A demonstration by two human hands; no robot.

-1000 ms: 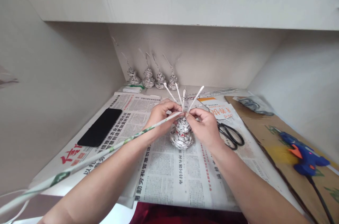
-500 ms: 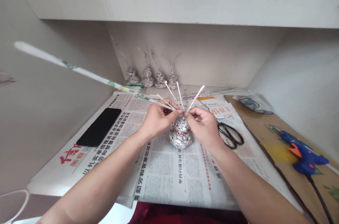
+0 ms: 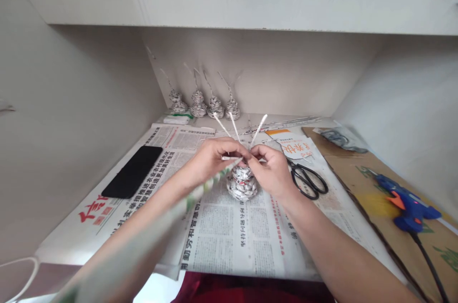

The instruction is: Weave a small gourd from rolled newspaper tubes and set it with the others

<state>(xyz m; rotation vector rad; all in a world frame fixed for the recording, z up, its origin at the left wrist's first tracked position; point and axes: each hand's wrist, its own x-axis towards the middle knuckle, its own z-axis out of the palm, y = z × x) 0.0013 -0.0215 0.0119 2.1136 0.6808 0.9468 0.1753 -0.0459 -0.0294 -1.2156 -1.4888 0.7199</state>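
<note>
A small gourd-shaped weave of rolled newspaper strips (image 3: 242, 185) stands upright on the newspaper, between my hands. Several short white paper ends (image 3: 259, 130) stick up from its top. My left hand (image 3: 222, 156) is closed at the top of the weave, its fingers pinching a long white-and-green paper strip (image 3: 200, 192). That strip runs toward me over my left forearm and is blurred near the camera. My right hand (image 3: 271, 165) pinches the neck of the weave from the other side. The exact spot under the fingertips is hidden.
Several finished-looking woven gourds (image 3: 198, 104) stand along the back wall. Black scissors (image 3: 308, 180) lie right of my right hand. A blue glue gun (image 3: 408, 203) rests on cardboard (image 3: 361, 183) at the right. A black phone (image 3: 133, 172) lies at the left on newspaper (image 3: 229, 241).
The long strip has swung from pointing far left and away to pointing down toward me, across my left forearm. My left hand has turned over the top of the weave.
</note>
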